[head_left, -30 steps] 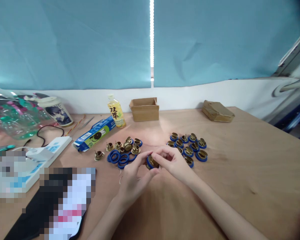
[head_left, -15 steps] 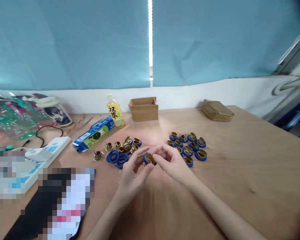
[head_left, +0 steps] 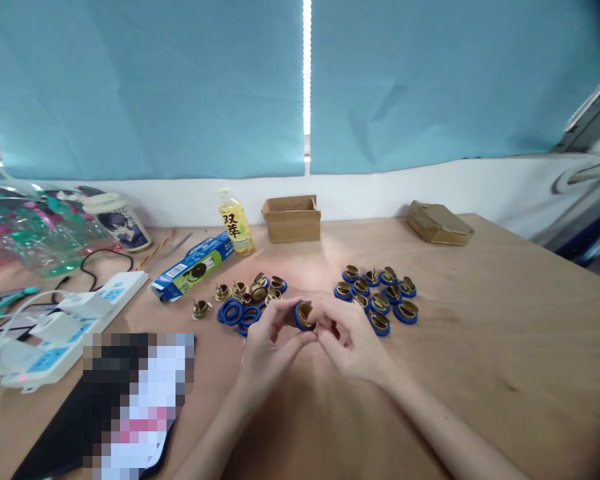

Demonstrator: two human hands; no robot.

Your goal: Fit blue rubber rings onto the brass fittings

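Two hands meet above the middle of the wooden surface (head_left: 480, 333), the left hand (head_left: 270, 350) and the right hand (head_left: 353, 343) both closed by the fingertips on one brass fitting with a blue ring (head_left: 304, 315), held just off the wood. To the right lies a cluster of ringed fittings (head_left: 380, 297), about ten, though the nearest ones are partly hidden behind the right hand. To the left sit some six bare brass fittings (head_left: 250, 290) and a heap of loose blue rings (head_left: 237, 313), overlapping too closely to count. Farther back stand one yellow bottle (head_left: 235, 230), one open cardboard box (head_left: 291, 218), one flat brown packet (head_left: 440, 223) and one blue carton (head_left: 193, 270). One white power strip (head_left: 65, 327) is cut off at the left edge, beside a blurred patch that cannot be made out.
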